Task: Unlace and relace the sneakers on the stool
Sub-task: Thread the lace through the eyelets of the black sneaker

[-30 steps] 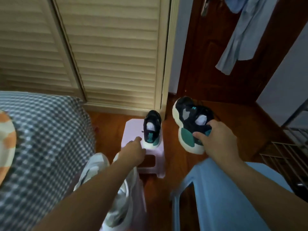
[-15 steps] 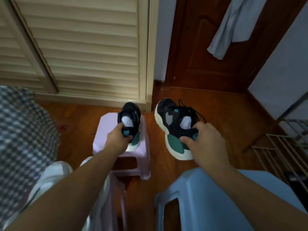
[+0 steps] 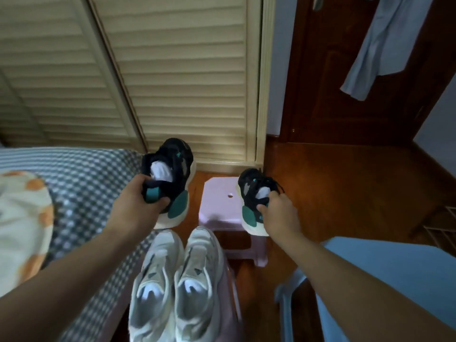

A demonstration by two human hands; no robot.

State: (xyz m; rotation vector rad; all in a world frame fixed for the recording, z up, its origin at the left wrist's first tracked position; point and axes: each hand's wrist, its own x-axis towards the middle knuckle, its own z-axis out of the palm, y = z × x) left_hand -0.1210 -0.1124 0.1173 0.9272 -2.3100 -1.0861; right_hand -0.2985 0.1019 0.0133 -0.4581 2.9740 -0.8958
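Observation:
My left hand [image 3: 138, 201] grips the heel of a black sneaker with teal patches and a white sole [image 3: 172, 174], held in the air left of the small pink stool [image 3: 219, 196]. At the stool's right edge, my right hand [image 3: 278, 213] grips the heel of the matching black sneaker [image 3: 254, 191], which has dark laces; I cannot tell whether that shoe rests on the seat. A pair of white sneakers [image 3: 177, 280] stands side by side on a second pink stool [image 3: 232, 287] close in front of me.
A bed with a checked blue cover [image 3: 81, 183] lies at the left. A light blue stool [image 3: 385, 280] stands at the lower right. Louvred wardrobe doors [image 3: 172, 82] and a dark wooden door [image 3: 345, 70] with a hanging blue garment [image 3: 380, 45] close the back. A wire rack [image 3: 441, 230] stands far right.
My left hand has lifted the left black sneaker off the pink stool and carried it left. My right hand has brought the other black sneaker to the stool's right edge. The white sneakers came into view.

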